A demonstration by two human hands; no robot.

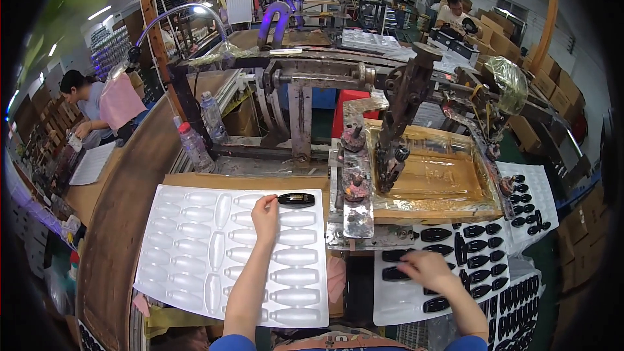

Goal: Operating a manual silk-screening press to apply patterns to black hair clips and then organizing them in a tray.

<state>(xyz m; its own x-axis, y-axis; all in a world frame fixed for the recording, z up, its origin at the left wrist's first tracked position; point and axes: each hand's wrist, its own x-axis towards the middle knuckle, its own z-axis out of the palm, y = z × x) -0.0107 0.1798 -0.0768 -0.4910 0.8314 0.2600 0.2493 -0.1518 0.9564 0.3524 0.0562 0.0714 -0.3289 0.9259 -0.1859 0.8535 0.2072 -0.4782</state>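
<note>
A glossy black bottle-shaped piece [296,199] with gold marking lies at the top right of a white moulded tray [179,247] with mostly unfilled recesses. My left hand [264,216] pinches this piece by its narrow left end. My right hand [424,269] is over a second white tray [383,309], which holds several rows of black pieces [478,246]. Its fingers are curled down at two black pieces [395,273] on that tray's left; whether they grip one is hidden.
A printing press [413,110] with a wooden screen frame [439,208] stands ahead. Plastic bottles [195,148] stand at its left. More loaded trays [510,309] lie right. A curved wooden board [117,234] runs along the left. Co-workers sit at left [97,110] and back right [455,19], among cardboard boxes [562,97].
</note>
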